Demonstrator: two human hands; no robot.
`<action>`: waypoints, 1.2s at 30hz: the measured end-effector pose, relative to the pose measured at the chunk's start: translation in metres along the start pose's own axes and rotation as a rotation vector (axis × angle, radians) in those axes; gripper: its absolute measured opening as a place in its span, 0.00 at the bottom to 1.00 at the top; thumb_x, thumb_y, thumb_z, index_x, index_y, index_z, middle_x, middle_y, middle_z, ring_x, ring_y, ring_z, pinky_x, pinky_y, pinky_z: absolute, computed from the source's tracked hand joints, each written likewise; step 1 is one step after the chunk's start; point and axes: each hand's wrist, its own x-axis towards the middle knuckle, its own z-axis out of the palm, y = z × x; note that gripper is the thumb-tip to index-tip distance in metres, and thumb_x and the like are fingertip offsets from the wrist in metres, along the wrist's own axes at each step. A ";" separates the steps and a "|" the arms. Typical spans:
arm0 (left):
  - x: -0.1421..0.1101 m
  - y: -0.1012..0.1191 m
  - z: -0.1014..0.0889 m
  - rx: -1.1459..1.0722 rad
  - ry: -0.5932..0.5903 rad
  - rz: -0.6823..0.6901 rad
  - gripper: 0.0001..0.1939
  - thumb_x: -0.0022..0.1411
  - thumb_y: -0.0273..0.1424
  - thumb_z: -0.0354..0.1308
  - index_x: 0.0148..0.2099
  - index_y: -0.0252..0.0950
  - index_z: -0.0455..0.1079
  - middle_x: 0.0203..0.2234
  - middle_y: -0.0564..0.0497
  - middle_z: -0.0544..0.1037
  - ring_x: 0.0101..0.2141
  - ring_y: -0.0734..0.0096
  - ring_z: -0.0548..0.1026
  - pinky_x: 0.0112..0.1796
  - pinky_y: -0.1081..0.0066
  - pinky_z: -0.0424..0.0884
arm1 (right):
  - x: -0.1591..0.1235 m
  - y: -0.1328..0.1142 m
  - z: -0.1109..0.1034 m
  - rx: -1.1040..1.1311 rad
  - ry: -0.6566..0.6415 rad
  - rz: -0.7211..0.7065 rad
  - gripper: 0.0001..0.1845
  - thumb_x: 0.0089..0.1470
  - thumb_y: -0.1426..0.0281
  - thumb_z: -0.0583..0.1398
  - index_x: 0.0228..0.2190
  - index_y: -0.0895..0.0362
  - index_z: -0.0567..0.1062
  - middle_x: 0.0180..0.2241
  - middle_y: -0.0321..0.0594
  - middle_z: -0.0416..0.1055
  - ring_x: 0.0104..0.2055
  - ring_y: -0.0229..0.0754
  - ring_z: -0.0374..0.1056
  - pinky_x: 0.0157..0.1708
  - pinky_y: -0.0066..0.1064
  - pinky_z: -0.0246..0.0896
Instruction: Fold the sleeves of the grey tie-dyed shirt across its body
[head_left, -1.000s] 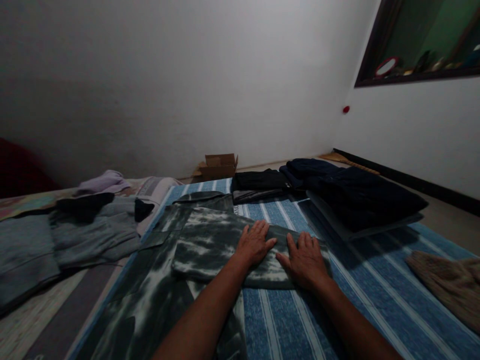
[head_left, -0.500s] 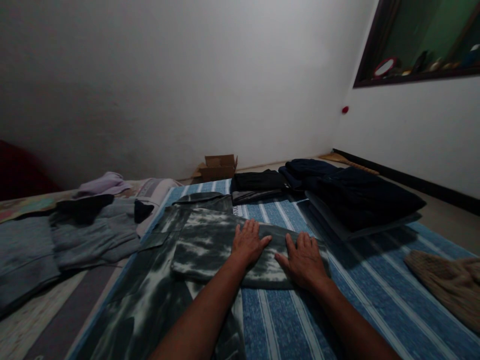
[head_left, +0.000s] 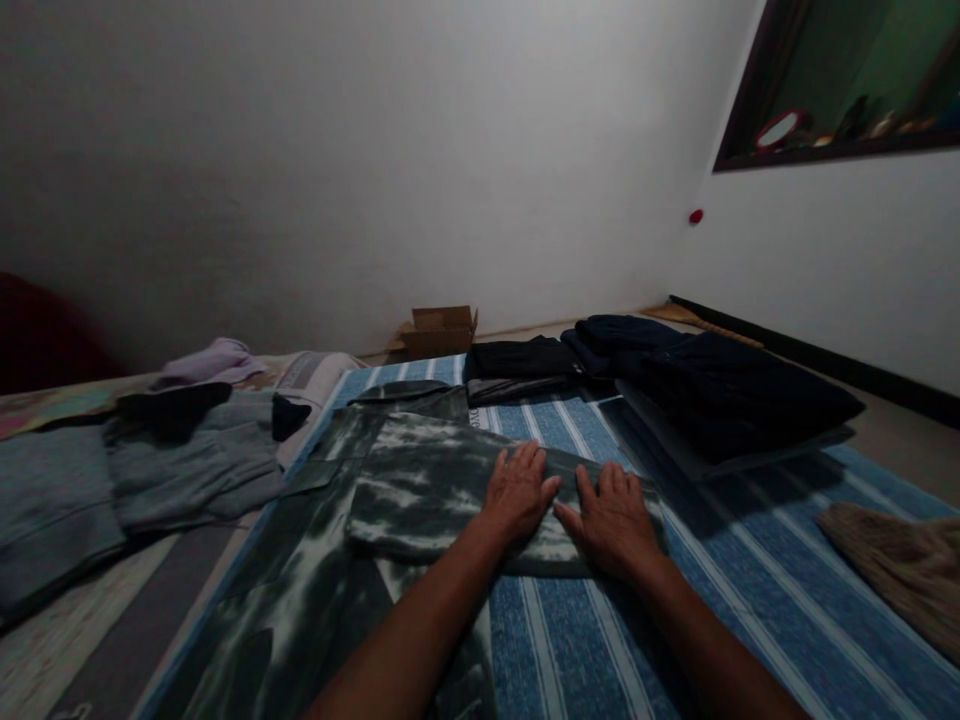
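Observation:
A dark green tie-dye garment [head_left: 405, 490] lies spread on a blue striped mat [head_left: 750, 580], with one part folded across itself. My left hand [head_left: 517, 492] lies flat and open on the folded part. Just to its right, my right hand [head_left: 613, 518] also rests flat on the fold's right end, fingers stretched out. Both hands press on the cloth side by side and hold nothing.
A stack of dark folded clothes [head_left: 712, 390] sits at the mat's far right, with a black folded piece [head_left: 517, 362] beside it. Grey and lilac clothes [head_left: 187, 450] lie at the left. A cardboard box [head_left: 439, 330] stands by the wall. A tan knit item [head_left: 900, 570] lies at the right edge.
My left hand slid a little left along the fold, then back to the right, close beside the right hand. The right hand has barely moved.

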 end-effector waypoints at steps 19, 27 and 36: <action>0.008 0.006 0.006 -0.135 -0.135 0.074 0.35 0.66 0.51 0.39 0.68 0.37 0.49 0.67 0.44 0.46 0.66 0.58 0.42 0.61 0.46 0.40 | 0.000 0.002 0.001 -0.035 -0.044 -0.026 0.39 0.60 0.49 0.45 0.62 0.64 0.58 0.61 0.66 0.54 0.64 0.66 0.45 0.58 0.53 0.32; 0.012 0.005 0.006 -0.123 -0.168 0.050 0.41 0.62 0.57 0.40 0.68 0.37 0.47 0.68 0.45 0.46 0.66 0.55 0.42 0.61 0.46 0.38 | 0.000 0.002 0.004 -0.084 -0.024 -0.021 0.39 0.60 0.51 0.46 0.61 0.65 0.59 0.60 0.67 0.55 0.64 0.67 0.47 0.58 0.52 0.33; 0.011 0.005 0.007 -0.135 -0.142 0.049 0.41 0.61 0.57 0.40 0.68 0.37 0.48 0.67 0.45 0.47 0.66 0.56 0.42 0.61 0.46 0.38 | 0.001 0.004 0.016 -0.128 0.047 -0.033 0.39 0.60 0.52 0.48 0.59 0.73 0.61 0.59 0.70 0.56 0.63 0.66 0.49 0.58 0.52 0.35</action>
